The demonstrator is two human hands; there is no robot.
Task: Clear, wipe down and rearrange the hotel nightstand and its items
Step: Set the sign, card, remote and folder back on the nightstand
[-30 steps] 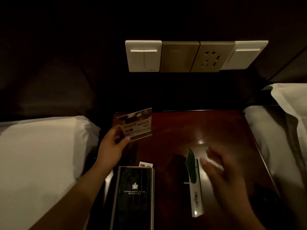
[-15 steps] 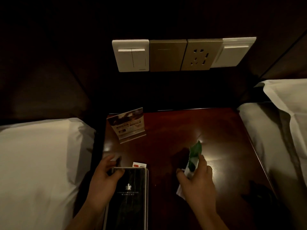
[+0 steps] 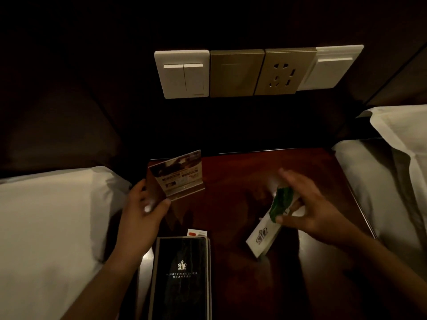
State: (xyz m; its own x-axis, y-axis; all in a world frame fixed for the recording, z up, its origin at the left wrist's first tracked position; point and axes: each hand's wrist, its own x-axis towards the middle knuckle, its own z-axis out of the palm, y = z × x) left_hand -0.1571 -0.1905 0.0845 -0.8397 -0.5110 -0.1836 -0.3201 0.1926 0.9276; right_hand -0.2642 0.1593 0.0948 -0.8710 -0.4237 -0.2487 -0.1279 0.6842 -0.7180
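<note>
The dark red wooden nightstand (image 3: pixel 265 172) sits between two beds. My left hand (image 3: pixel 143 211) grips the lower left corner of a clear acrylic sign holder (image 3: pixel 180 176) at the back left of the top. My right hand (image 3: pixel 309 209) holds a white and green card stand (image 3: pixel 270 227), tilted, just above the right half of the top. A black hotel folder (image 3: pixel 182 276) with a crown logo lies flat at the front left. A small white card with a red mark (image 3: pixel 196 233) pokes out from behind the folder.
A white pillow (image 3: pixel 53 222) lies to the left and white bedding (image 3: pixel 392 176) to the right. On the dark wall behind the nightstand is a row of switches and a socket (image 3: pixel 256 71).
My left hand left the folder's top edge and moved back up to grasp the acrylic sign holder. My right hand lifted the green and white card stand and shifted it right.
</note>
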